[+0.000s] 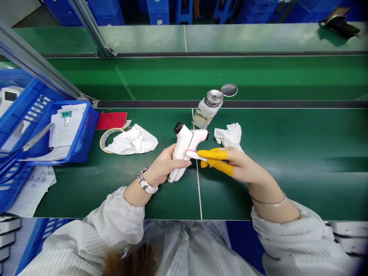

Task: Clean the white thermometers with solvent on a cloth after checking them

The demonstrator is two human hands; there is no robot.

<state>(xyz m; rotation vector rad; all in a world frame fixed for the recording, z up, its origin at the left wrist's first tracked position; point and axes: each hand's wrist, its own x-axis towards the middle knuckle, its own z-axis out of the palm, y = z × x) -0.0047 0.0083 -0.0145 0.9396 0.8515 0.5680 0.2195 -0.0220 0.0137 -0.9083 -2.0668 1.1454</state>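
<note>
My left hand point(163, 165) is wrapped round a pair of white gun-shaped thermometers point(182, 143), held side by side with their black-tipped heads pointing away from me. Yellow finger cots cover several fingers of my right hand point(240, 164). Its fingers pinch a small white piece with a pink edge point(196, 155), which overlaps the front of the thermometers; its exact kind is unclear. Just beyond stands a pump bottle point(207, 111) with its metal lid flipped up. A crumpled white cloth point(229, 136) lies past my right hand.
Left of my hands, another white cloth point(133, 141) partly covers a tape roll point(102, 141), near a red card point(111, 120). Blue baskets point(82, 153) with papers and scissors point(37, 138) stand at far left. A green conveyor belt point(244, 78) runs behind the bench point(301, 153).
</note>
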